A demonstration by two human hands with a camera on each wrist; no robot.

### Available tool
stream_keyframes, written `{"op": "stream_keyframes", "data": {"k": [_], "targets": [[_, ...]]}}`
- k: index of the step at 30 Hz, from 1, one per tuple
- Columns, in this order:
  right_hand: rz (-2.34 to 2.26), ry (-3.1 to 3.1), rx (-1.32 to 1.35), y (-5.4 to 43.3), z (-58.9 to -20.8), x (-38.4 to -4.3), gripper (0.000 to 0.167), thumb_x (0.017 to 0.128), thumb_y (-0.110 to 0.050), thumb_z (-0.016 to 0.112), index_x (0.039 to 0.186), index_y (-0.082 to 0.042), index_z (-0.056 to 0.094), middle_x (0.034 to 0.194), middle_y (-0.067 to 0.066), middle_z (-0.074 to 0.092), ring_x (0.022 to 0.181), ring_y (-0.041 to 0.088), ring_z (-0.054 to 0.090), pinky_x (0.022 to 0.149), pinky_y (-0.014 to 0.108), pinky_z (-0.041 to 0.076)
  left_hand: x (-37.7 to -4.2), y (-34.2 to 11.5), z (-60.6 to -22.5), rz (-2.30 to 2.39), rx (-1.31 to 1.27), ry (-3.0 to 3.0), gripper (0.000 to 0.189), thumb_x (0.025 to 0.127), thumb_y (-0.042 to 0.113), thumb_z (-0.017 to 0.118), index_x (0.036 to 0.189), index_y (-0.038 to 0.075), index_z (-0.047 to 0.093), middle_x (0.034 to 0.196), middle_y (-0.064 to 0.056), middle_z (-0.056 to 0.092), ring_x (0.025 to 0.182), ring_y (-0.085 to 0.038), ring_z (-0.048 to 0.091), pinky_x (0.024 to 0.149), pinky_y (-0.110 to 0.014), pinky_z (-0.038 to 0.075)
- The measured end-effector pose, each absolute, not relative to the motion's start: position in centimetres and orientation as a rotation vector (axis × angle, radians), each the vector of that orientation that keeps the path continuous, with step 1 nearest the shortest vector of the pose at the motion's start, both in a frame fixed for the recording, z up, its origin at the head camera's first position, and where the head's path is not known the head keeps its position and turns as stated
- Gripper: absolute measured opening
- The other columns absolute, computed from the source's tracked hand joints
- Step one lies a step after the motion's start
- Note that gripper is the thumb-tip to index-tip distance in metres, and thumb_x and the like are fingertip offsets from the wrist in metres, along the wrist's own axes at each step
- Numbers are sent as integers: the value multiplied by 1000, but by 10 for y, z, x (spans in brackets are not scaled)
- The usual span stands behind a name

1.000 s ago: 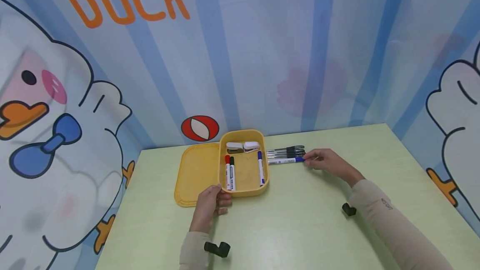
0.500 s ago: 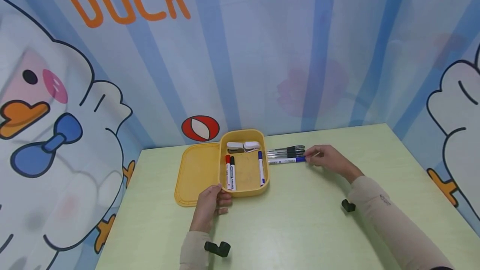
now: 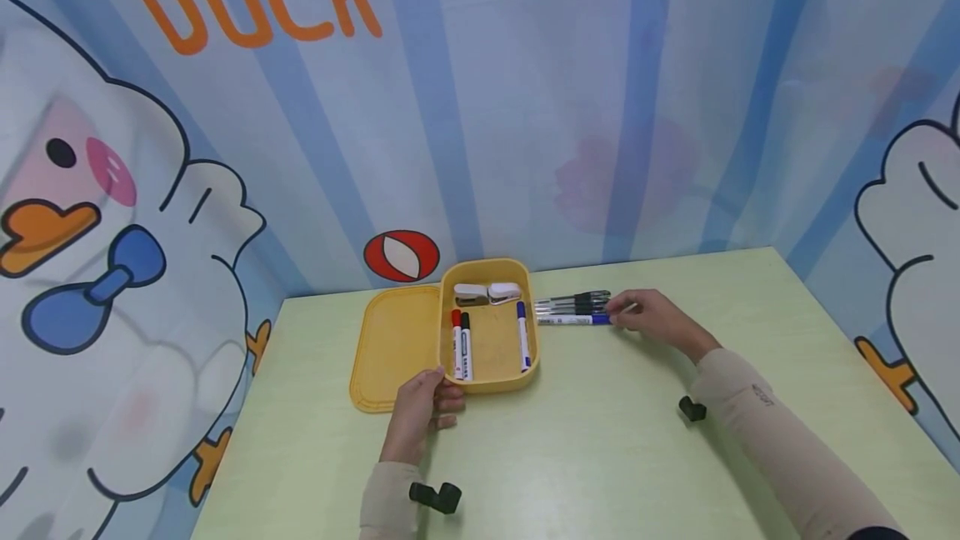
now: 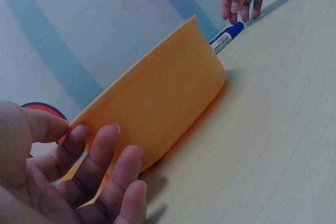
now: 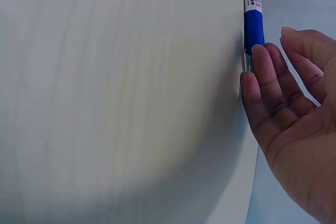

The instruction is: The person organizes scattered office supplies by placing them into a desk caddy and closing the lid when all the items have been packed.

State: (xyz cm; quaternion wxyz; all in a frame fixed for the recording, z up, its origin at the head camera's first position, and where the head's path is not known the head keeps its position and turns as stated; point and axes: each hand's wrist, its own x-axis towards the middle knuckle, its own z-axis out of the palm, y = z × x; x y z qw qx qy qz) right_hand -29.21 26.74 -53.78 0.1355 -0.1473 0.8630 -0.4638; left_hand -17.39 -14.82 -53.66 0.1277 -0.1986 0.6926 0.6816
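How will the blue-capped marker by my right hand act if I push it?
The marker would probably roll, given its rounded barrel on the smooth table. The black pens beside it may block its far side. Its slim, straight body suggests it's light and stiff.

In front of you is a pale yellow-green table (image 3: 585, 457) with a faint wood grain. Towards its far edge, left of centre, an open yellow box (image 3: 498, 387) sits upright. Just left of the box, a matching yellow lid (image 3: 393, 348) lies flat. Near the box's right side, several dark-ended pens (image 3: 573, 304) lie in a row, and a white marker (image 3: 566, 320) lies along their side nearest you, blue cap pointing right.
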Motion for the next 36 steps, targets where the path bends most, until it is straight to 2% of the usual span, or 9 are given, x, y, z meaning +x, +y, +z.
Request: {"op": "stream_keyframes", "data": {"k": [12,22,31,36], "targets": [[-1327,2505,-423,265,-541,-293,27,100,-14,64,124,-4,66,119,16,67,100,26,68,79,37,53,-173,-147,-536,1995,-575,2013,36,107,36,49,113,4,65,98,-8,74,85,-21,72,68,-31,56],[-1289,2558,-421,262,-543,-294,24,97,-8,64,121,-4,68,120,17,67,101,27,67,81,38,54,-173,-147,-535,1987,-577,2015,37,107,37,49,115,5,64,100,-9,74,86,-21,71,69,-31,56],[-1241,2588,-455,261,-547,-294,24,94,-4,67,118,-4,70,113,14,69,100,27,66,83,37,53,-173,-147,-536,1988,-574,2016,37,107,38,49,114,5,64,101,-9,74,86,-21,71,69,-31,57],[-1187,2626,-445,258,-548,-293,24,93,-5,70,117,-4,71,111,12,70,98,24,66,79,34,53,-173,-147,-536,1986,-578,2015,37,107,37,49,115,4,64,102,-9,74,86,-21,71,70,-31,57]]}}
